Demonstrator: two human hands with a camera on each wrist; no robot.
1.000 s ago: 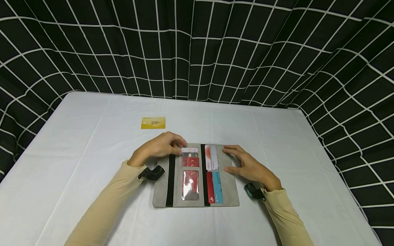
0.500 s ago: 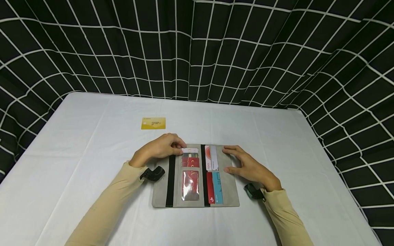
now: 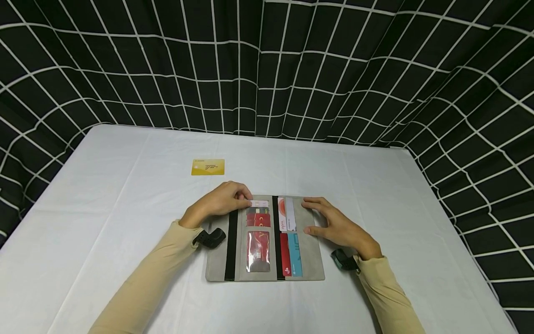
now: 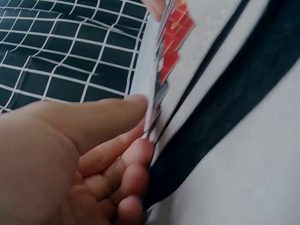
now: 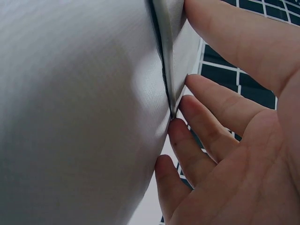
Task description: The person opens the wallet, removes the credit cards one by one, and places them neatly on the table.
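A grey card wallet [image 3: 308, 260] lies unfolded on the table in the head view, several cards in its slots. My left hand [image 3: 221, 199] is at its top edge, thumb and fingers pinching the corner of a white card [image 3: 260, 203]. The left wrist view shows the thumb [image 4: 126, 112] on that card, with the other fingers curled below; the index fingertip is partly hidden. Under the white card, a dark card [image 3: 258, 211] and red cards [image 3: 258, 220] overlap. My right hand [image 3: 338, 225] rests with extended, spread fingers on the wallet's right flap.
A gold card [image 3: 208, 167] lies on the white tablecloth [image 3: 125, 185] beyond my left hand. Along the wallet's right panel sit a red card [image 3: 285, 255], a blue card [image 3: 295, 255] and pale cards [image 3: 286, 214]. A black gridded curtain [image 3: 258, 69] hangs behind the table.
My left thumb has shifted slightly right onto the white card's corner, and the left wrist has turned a little. The right hand and the gold card stay in place.
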